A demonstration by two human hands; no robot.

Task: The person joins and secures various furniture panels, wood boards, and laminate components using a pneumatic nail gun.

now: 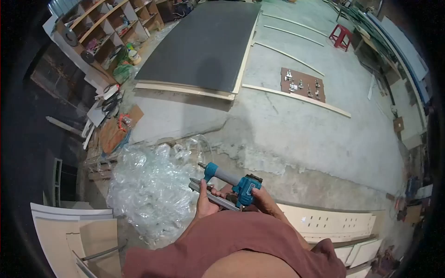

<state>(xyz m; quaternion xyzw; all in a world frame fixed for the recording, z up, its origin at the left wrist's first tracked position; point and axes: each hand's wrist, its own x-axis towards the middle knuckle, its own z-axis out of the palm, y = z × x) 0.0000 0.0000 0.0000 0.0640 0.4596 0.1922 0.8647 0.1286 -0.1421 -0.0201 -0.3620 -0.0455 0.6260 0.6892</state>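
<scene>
A blue and grey pneumatic stapler [243, 189] is held low in front of my body, its grey handle slanting up to the left. My left hand [206, 205] is closed around the metal magazine rail, with the thumb pointing up along it. Against the blue head of the tool rests my right hand [265, 202], its fingers curled and partly hidden behind the tool. No air hose shows at the fitting on the handle's end. Beyond the left hand lies a heap of clear plastic wrap [150, 185] on the floor.
A large dark panel [199, 46] on a pale wooden frame lies ahead. Wooden strips [296, 99] and a brown board [303, 75] with metal hinges lie right of it. Shelves [109, 28] stand far left, a red stool [340, 38] far right. Drilled pale boards [329, 222] are close by at right.
</scene>
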